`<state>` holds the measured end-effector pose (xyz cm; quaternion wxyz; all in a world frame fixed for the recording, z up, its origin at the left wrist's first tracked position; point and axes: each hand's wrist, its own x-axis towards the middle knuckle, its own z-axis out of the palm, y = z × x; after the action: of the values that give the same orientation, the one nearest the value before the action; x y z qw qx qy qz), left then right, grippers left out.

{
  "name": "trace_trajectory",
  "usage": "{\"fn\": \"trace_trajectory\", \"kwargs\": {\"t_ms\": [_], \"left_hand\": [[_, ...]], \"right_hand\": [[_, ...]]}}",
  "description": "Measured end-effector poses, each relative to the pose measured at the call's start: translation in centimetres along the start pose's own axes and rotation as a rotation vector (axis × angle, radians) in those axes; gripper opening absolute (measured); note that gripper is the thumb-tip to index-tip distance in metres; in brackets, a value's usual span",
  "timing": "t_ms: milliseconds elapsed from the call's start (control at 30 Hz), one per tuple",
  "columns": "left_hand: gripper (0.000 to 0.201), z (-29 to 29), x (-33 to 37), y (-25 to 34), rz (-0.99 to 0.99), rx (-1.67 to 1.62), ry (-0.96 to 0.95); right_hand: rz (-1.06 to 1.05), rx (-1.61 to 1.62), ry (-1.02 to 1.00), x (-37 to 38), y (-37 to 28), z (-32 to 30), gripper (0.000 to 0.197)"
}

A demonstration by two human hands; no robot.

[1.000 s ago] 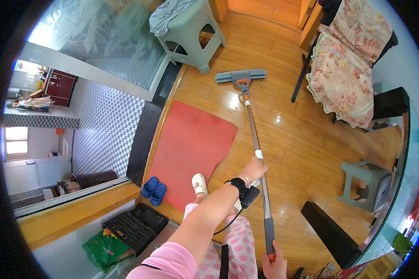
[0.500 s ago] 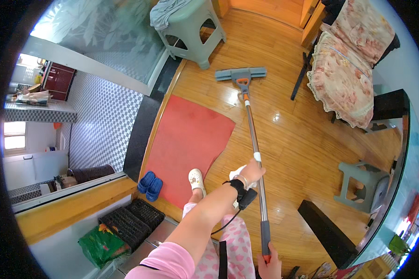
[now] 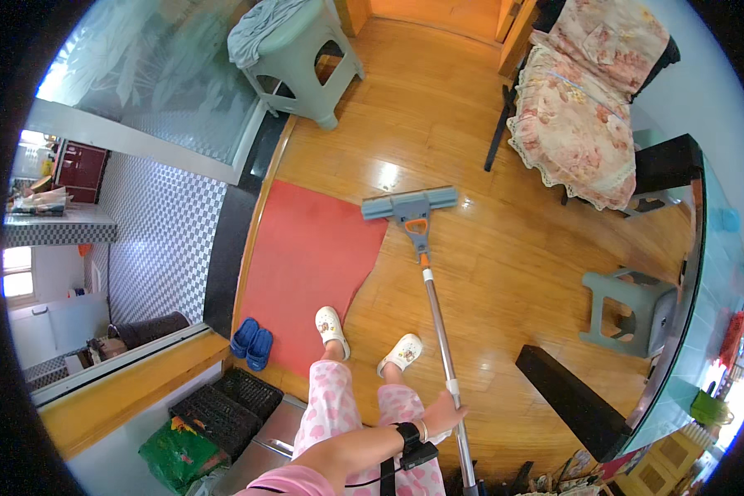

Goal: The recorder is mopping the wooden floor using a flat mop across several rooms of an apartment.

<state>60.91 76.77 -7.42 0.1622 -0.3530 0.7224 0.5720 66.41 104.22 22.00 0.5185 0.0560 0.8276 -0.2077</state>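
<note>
My left hand is wrapped round the metal pole of a flat mop, low in the picture, with a black device strapped to its wrist. The pole runs away from me to a grey and orange mop head. That head lies across the wooden floor, and its left end overlaps the corner of a red mat. The pole's near end runs out of the lower edge, where my right hand is out of sight. White clogs are on my feet, one on the mat's edge and one on the wood.
A green stool with a grey cloth stands at the far left. At the right are a floral-covered chair, a smaller stool and a glass-topped table with black legs. Blue slippers sit on the mat's left edge, near black baskets.
The mop head has come back toward me and slightly left, reaching the mat's corner. My left hand has moved down with the pole. My right hand has left the view.
</note>
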Motion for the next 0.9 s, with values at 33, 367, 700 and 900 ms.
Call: {"fn": "trace_trajectory", "kwargs": {"t_ms": [33, 367, 700, 900], "left_hand": [[0.048, -0.4, 0.3, 0.8, -0.09, -0.09, -0.114], [0.042, -10.3, 6.9, 5.9, -0.222, -0.059, -0.201], [0.044, -25.4, 28.1, 6.9, -0.011, -0.243, -0.009], [0.039, -25.4, 31.1, 1.8, -0.193, -0.159, -0.336]], "right_hand": [[0.037, 0.019, -0.005, -0.3, 1.0, 0.3, 0.034], [0.068, 0.009, -0.078, 3.6, -5.0, 2.2, 0.028], [-0.277, 0.158, 0.256, 16.3, -31.9, 4.5, 0.048], [-0.015, 0.023, -0.011, 8.6, -29.3, 5.9, 0.06]]}}
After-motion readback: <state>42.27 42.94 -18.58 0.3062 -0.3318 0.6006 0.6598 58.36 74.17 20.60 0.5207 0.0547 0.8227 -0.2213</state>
